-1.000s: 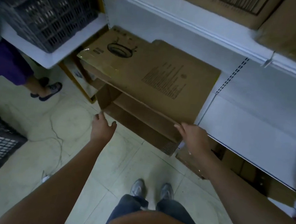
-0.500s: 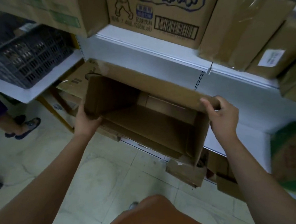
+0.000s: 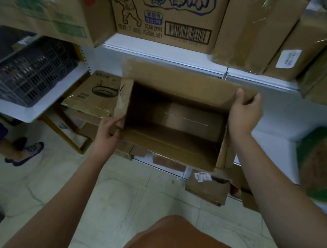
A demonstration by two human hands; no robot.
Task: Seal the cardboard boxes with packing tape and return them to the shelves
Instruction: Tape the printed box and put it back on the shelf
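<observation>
Both hands are on an open cardboard box (image 3: 170, 122), held in front of the white shelves (image 3: 166, 53) w/ its open side facing the camera. Left hand (image 3: 108, 132) is at the box's lower left corner, thumb and fingers pinching the bottom of the left side flap (image 3: 123, 101). Right hand (image 3: 243, 116) grips the upper right corner, thumb on the front of the top flap (image 3: 183, 83), fingers curled over the edge behind it. So the box sits between the two hands, well apart from each other, approx level w/ the middle shelf. Box interior is dark and looks empty; a thin shiny line runs across its back wall, can't tell if that's tape. Right side flap is mostly hidden behind the right wrist.

Just left of the box a flat printed carton (image 3: 97, 94) lies on a shelf, partly covered by the left flap. Above, a printed box w/ barcode (image 3: 166, 13) is cut off at the top of the frame. Black crate (image 3: 26, 73) at left is blurred. Lower shelf contents under the box are dim, hard to make out. Another person's foot in a sandal (image 3: 26, 154) shows at left edge on the tiled floor (image 3: 130, 197).
</observation>
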